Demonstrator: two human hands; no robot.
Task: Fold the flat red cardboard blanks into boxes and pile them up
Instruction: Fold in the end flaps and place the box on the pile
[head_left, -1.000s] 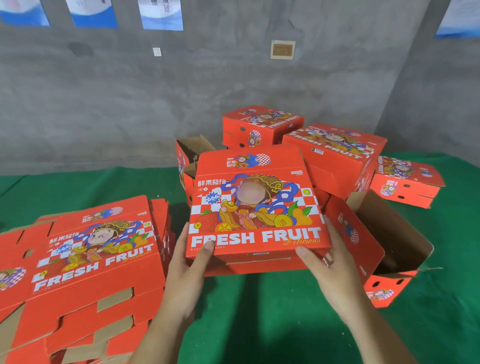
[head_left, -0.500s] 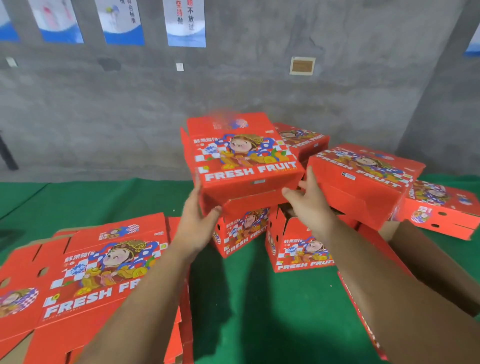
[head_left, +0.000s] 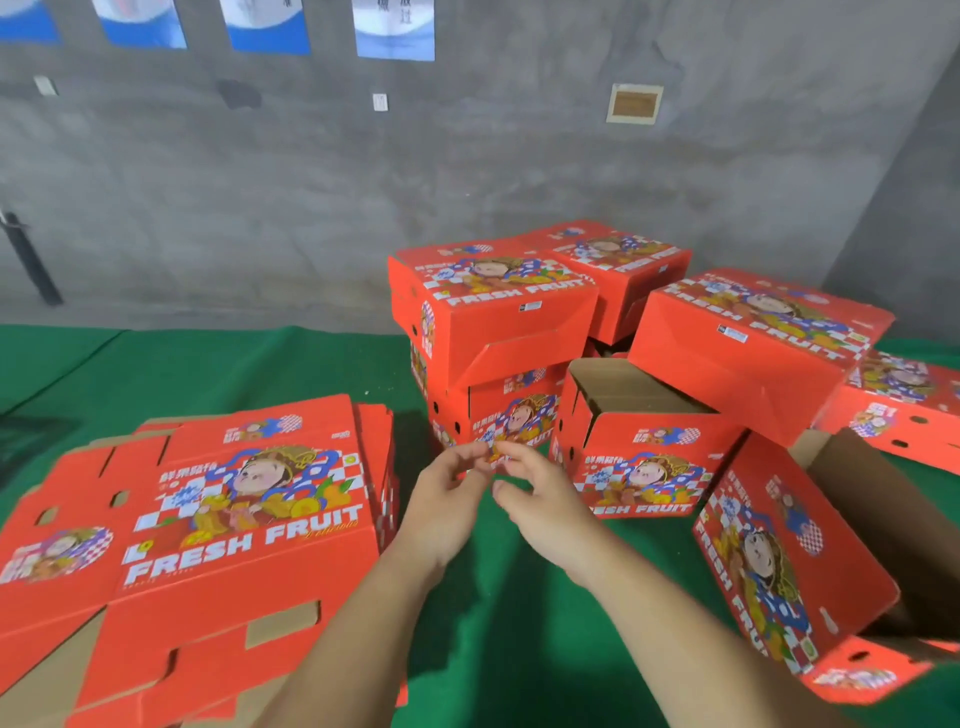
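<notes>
While a stack of flat red printed cardboard blanks (head_left: 208, 525) is lying at the left on the green cloth-covered tabletop (head_left: 509, 623), the left hand (head_left: 447, 512) and the right hand (head_left: 543, 506) are hovering close together just right of it, fingers loosely curled and holding nothing. Beyond the fingertips, a folded red cardboard box (head_left: 493, 306) is sitting closed on top of another red box (head_left: 498, 415), well apart from both hands. To the right, an upright open-topped red box (head_left: 644, 457) is showing only its bare brown inside. A closed red box (head_left: 753, 348) is leaning on its far rim, with more closed boxes behind and beside it. At the far right, a red box tipped on its side (head_left: 779, 571) is opening rightward, showing brown cardboard walls.
</notes>
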